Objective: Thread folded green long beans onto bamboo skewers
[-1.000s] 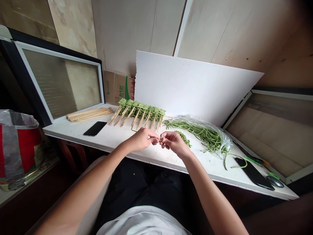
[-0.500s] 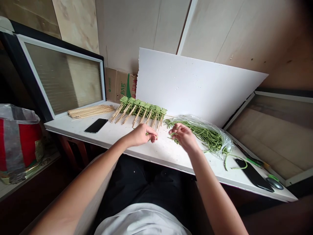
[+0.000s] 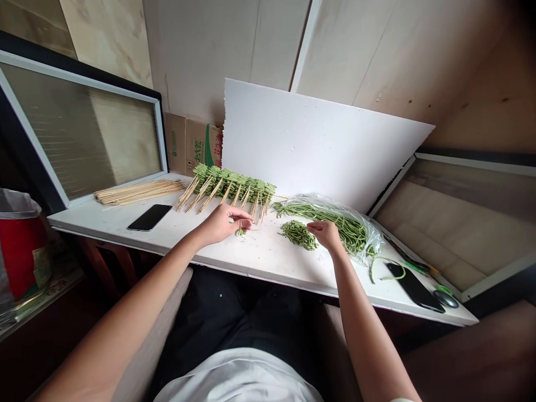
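The right hand [image 3: 327,233], pinched narrow, contents indiscernible, has shifted to the right edge of the heap of short green bean pieces [image 3: 298,234], leaving the left hand [image 3: 224,224], left of the heap, alone holding green bean segments [image 3: 240,231].

From the head of the white-shirted person [image 3: 238,377], one camera looks forward and down, near the flat white counter [image 3: 268,254].

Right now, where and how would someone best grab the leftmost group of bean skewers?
Probably by the bare stick ends, pinched together from the near side. They jut out on that side, free of the green bean pieces packed at the far ends. The left hand is farther right, so this group looks easy to reach.
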Action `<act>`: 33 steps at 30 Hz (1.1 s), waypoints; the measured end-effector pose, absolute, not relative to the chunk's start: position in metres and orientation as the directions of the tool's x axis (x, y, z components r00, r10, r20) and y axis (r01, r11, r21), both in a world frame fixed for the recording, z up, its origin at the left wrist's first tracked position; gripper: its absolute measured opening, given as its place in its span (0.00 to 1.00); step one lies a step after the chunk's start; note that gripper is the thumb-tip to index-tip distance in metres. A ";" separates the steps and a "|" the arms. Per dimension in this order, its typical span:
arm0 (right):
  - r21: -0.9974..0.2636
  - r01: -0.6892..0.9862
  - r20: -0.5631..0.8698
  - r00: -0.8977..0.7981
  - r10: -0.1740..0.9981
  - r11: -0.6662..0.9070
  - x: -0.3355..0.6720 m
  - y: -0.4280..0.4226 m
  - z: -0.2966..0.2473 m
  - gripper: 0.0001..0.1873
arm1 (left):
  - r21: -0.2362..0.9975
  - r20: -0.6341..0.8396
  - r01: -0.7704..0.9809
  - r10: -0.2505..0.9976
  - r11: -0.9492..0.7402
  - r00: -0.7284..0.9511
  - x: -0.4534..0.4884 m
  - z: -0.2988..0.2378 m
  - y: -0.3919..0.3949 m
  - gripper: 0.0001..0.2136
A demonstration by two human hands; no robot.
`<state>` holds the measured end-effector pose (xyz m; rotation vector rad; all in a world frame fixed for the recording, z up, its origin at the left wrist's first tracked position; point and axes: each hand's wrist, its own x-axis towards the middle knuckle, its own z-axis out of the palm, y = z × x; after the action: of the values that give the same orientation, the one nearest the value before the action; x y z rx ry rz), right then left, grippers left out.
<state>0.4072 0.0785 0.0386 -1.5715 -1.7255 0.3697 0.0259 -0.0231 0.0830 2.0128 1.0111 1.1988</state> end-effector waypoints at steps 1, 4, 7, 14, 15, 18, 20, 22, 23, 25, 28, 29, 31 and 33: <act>-0.641 0.747 0.315 0.047 0.948 0.176 0.411 0.081 0.036 0.11 | 0.778 0.457 0.312 0.832 -0.545 0.315 0.026 0.082 -0.022 0.16; -0.604 0.785 0.311 0.075 0.947 0.136 0.417 0.085 0.034 0.13 | 0.783 0.433 0.318 0.835 -0.535 0.339 0.026 0.078 -0.019 0.18; -0.584 0.806 0.346 0.141 0.928 0.095 0.421 0.084 0.036 0.14 | 0.790 0.423 0.313 0.838 -0.527 0.345 0.028 0.076 -0.019 0.21; -0.577 0.814 0.247 0.248 0.937 -0.063 0.434 0.087 0.017 0.13 | 0.816 0.427 0.256 0.839 -0.518 0.337 0.034 0.074 -0.019 0.26; -0.581 0.811 0.242 0.244 0.939 -0.061 0.435 0.087 0.014 0.13 | 0.818 0.423 0.254 0.840 -0.515 0.341 0.035 0.074 -0.019 0.27; -0.587 0.807 0.221 0.237 0.946 -0.065 0.436 0.088 0.010 0.12 | 0.825 0.407 0.255 0.843 -0.504 0.352 0.037 0.073 -0.019 0.28; -0.590 0.805 0.208 0.231 0.950 -0.067 0.436 0.087 0.013 0.12 | 0.830 0.399 0.252 0.845 -0.498 0.356 0.038 0.072 -0.019 0.28; -0.595 0.802 0.203 0.214 0.955 -0.053 0.434 0.084 0.021 0.14 | 0.837 0.395 0.243 0.849 -0.490 0.350 0.038 0.071 -0.019 0.28; -0.599 0.800 0.204 0.200 0.958 -0.039 0.433 0.082 0.027 0.15 | 0.842 0.394 0.236 0.851 -0.486 0.346 0.039 0.071 -0.019 0.28; -0.610 0.792 0.212 0.152 0.965 0.009 0.426 0.075 0.042 0.18 | 0.852 0.391 0.219 0.856 -0.476 0.339 0.040 0.071 -0.019 0.28; -0.683 0.697 0.263 -0.044 0.964 0.218 0.402 0.055 0.068 0.22 | 0.867 0.382 0.192 0.860 -0.461 0.340 0.042 0.070 -0.019 0.29; -0.728 0.602 0.294 -0.156 0.943 0.327 0.391 0.046 0.076 0.22 | 0.869 0.380 0.186 0.859 -0.458 0.342 0.043 0.070 -0.020 0.29; -0.766 0.425 0.344 -0.363 0.866 0.483 0.364 0.025 0.088 0.22 | 0.872 0.377 0.178 0.858 -0.456 0.350 0.045 0.071 -0.021 0.30; -0.746 0.350 0.350 -0.518 0.781 0.567 0.335 0.005 0.094 0.25 | 0.874 0.370 0.176 0.856 -0.452 0.362 0.048 0.071 -0.022 0.30</act>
<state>0.3351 0.0045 0.0941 -0.9008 -2.1121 0.8043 0.0478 -0.0224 0.0708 1.8574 0.9002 1.1221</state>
